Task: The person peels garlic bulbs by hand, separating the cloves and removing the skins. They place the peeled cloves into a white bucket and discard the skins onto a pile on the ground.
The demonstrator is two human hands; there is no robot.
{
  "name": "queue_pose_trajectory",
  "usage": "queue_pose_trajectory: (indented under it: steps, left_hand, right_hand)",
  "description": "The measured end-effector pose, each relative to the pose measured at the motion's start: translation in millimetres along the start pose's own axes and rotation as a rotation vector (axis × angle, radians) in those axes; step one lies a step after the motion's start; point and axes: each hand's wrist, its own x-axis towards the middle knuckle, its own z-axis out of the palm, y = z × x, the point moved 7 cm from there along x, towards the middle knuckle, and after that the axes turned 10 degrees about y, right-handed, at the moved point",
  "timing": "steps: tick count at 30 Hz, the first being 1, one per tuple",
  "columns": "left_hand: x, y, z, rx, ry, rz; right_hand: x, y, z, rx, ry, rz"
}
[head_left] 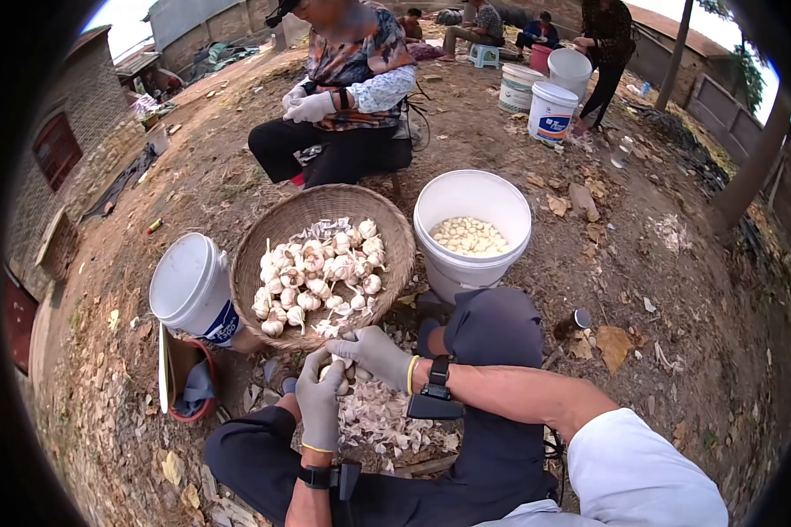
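My left hand (319, 400), in a grey glove, has its fingers closed around pale garlic (350, 372) just beyond the near rim of the wicker basket (402, 224). From the right, my right hand (373, 353) meets it, gloved too, with thumb and fingers pinched at the same garlic. Parts of the garlic are hidden behind the fingers. Many whole garlic bulbs (312, 272) with short stems are heaped in the basket. Below my hands, papery garlic skins (387, 420) cover the ground between my legs.
A white bucket (428, 198) with peeled cloves (470, 235) stands right of the basket. To the left are a lidded bucket (189, 277) and a red tub (204, 406). Across the basket sits a person (351, 79) in gloves; other people and buckets are farther back.
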Motion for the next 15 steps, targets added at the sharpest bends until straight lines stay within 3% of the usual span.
queue_pose_trajectory:
  steps: [5,8,10,15]
  left_hand:
    - [-2,11,-5,0.134,0.109,0.113]
    - [2,1,-9,0.127,0.055,0.037]
    - [1,2,-8,0.052,0.007,-0.042]
    - [1,3,-9,-0.065,-0.019,-0.124]
  right_hand:
    - [4,8,0,-0.049,0.017,-0.057]
    - [5,8,1,-0.084,0.009,-0.118]
    - [-3,7,2,-0.167,-0.032,-0.007]
    - [0,10,6,-0.145,-0.133,0.039]
